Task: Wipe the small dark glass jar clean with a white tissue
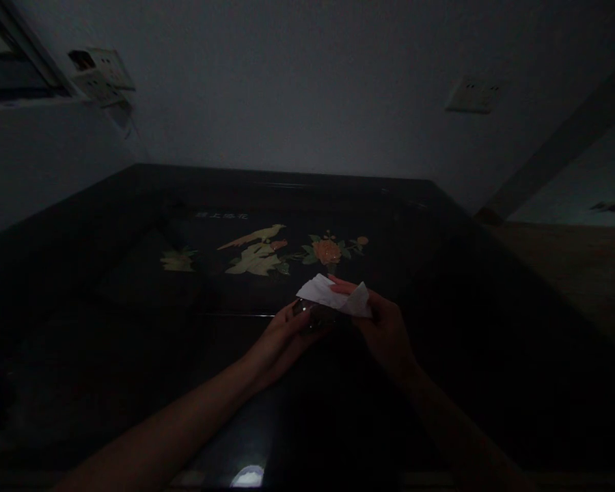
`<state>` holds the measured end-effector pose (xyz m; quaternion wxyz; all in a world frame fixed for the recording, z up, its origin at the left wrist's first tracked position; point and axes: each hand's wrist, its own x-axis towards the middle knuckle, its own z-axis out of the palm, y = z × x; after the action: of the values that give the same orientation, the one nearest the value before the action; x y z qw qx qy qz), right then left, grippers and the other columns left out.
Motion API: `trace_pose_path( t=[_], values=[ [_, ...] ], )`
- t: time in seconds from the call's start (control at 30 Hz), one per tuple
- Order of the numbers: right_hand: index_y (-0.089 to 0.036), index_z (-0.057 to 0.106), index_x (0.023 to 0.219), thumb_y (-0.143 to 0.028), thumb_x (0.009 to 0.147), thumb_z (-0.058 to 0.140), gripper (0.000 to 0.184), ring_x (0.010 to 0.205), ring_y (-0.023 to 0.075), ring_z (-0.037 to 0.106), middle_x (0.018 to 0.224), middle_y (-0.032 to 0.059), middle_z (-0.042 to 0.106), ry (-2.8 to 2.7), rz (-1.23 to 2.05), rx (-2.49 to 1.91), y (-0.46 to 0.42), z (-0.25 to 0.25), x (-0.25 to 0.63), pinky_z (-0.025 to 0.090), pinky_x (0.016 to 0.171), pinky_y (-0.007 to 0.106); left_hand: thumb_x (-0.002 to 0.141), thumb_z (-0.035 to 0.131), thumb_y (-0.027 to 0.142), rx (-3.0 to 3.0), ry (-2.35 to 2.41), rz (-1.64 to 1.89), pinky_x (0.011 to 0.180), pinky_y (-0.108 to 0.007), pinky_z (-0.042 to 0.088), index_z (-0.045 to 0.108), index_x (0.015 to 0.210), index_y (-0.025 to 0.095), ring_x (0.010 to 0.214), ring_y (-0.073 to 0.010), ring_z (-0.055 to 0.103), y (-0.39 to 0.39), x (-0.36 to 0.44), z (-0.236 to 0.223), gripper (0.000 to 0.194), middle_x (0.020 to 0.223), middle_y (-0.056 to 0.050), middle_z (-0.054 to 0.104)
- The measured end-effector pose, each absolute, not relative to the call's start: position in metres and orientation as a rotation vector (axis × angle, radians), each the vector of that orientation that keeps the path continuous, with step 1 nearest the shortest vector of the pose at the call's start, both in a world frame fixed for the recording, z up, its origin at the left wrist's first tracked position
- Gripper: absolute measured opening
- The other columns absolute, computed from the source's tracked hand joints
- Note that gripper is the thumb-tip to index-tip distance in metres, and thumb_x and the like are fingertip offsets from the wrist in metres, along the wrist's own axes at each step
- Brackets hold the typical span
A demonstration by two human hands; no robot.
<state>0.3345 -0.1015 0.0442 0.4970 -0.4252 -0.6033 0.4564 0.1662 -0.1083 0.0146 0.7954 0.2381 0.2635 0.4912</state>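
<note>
My left hand (281, 338) is closed around a small dark, glossy object (315, 316) with bright glints; the light is too low to show its kind. A white tissue (318, 290) lies against the top of that object. My right hand (387, 331) grips the tissue, fingers stretched over it and the thumb side hidden below. Both hands are close together above the dark, polished tabletop (240, 301).
Inlaid in the dark surface are a bird (261, 236) and an orange flower (326, 251). A pale wall (287, 89) rises behind, with a socket (472, 96) at right and more sockets (102, 75) at left. A light reflection shows near the front edge.
</note>
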Motion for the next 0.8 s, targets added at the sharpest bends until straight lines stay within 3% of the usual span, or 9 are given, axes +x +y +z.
trace_pose_path(
  t=[0.07,0.17,0.3,0.4,0.5,0.57,0.67,0.8],
  values=[
    [-0.026,0.071,0.107,-0.03,0.08,0.065,0.028,0.119,0.0293,0.057,0.122,0.0055,0.066,-1.503,1.157,-1.015,-0.103,0.048,0.336,0.038,0.105,0.047,0.061,0.083,0.036,0.52,0.571,1.084,0.104,-0.044,0.041,0.068,0.093,0.015,0.104,-0.0256,0.062,-0.108,0.166,0.015,0.041,0.1,-0.007,0.07],
    [-0.027,0.066,0.116,-0.055,0.076,0.066,0.049,0.125,0.0321,0.051,0.133,0.0076,0.059,-1.571,1.227,-0.938,-0.104,0.052,0.341,0.037,0.105,0.048,0.063,0.082,0.038,0.504,0.569,1.108,0.105,-0.043,0.04,0.068,0.095,0.015,0.109,-0.0264,0.06,-0.107,0.166,0.015,0.041,0.101,-0.007,0.071],
    [-0.028,0.069,0.107,-0.076,0.075,0.047,0.062,0.127,0.0325,0.049,0.138,0.0079,0.054,-1.506,1.341,-0.866,-0.103,0.049,0.344,0.04,0.101,0.048,0.062,0.083,0.033,0.454,0.564,1.124,0.106,-0.041,0.04,0.068,0.095,0.014,0.106,-0.0242,0.061,-0.106,0.167,0.014,0.041,0.103,-0.007,0.071],
    [-0.024,0.071,0.095,-0.072,0.085,0.032,0.063,0.121,0.0298,0.055,0.133,0.0081,0.059,-1.379,1.379,-0.903,-0.1,0.044,0.342,0.045,0.097,0.048,0.062,0.083,0.029,0.456,0.585,1.114,0.106,-0.042,0.039,0.068,0.099,0.014,0.103,-0.0232,0.062,-0.107,0.168,0.015,0.042,0.1,-0.006,0.071],
    [-0.022,0.067,0.086,-0.061,0.085,0.049,0.043,0.111,0.0268,0.062,0.124,0.0083,0.065,-1.428,1.273,-1.013,-0.099,0.044,0.339,0.049,0.091,0.042,0.065,0.082,0.024,0.474,0.594,1.095,0.105,-0.042,0.039,0.067,0.104,0.016,0.101,-0.0214,0.063,-0.109,0.169,0.017,0.043,0.099,-0.005,0.071],
    [-0.023,0.065,0.09,-0.056,0.082,0.059,0.035,0.107,0.0252,0.064,0.122,0.0079,0.065,-1.476,1.233,-1.027,-0.099,0.045,0.339,0.052,0.087,0.038,0.066,0.081,0.023,0.474,0.597,1.088,0.104,-0.042,0.04,0.067,0.104,0.017,0.1,-0.0203,0.063,-0.11,0.17,0.017,0.04,0.101,-0.005,0.071],
    [-0.026,0.061,0.112,-0.063,0.079,0.057,0.05,0.118,0.0269,0.058,0.134,0.0094,0.057,-1.598,1.214,-0.912,-0.099,0.043,0.341,0.049,0.094,0.041,0.068,0.08,0.025,0.464,0.589,1.101,0.104,-0.04,0.041,0.068,0.096,0.016,0.104,-0.0211,0.062,-0.11,0.169,0.015,0.032,0.101,-0.006,0.071],
    [-0.03,0.048,0.135,-0.071,0.064,0.065,0.084,0.138,0.033,0.034,0.151,0.0101,0.035,-1.932,1.04,-0.839,-0.099,0.038,0.345,0.033,0.109,0.051,0.069,0.079,0.028,0.432,0.595,1.115,0.103,-0.039,0.042,0.069,0.094,0.015,0.108,-0.0221,0.06,-0.109,0.168,0.012,0.03,0.103,-0.006,0.07]
  ],
)
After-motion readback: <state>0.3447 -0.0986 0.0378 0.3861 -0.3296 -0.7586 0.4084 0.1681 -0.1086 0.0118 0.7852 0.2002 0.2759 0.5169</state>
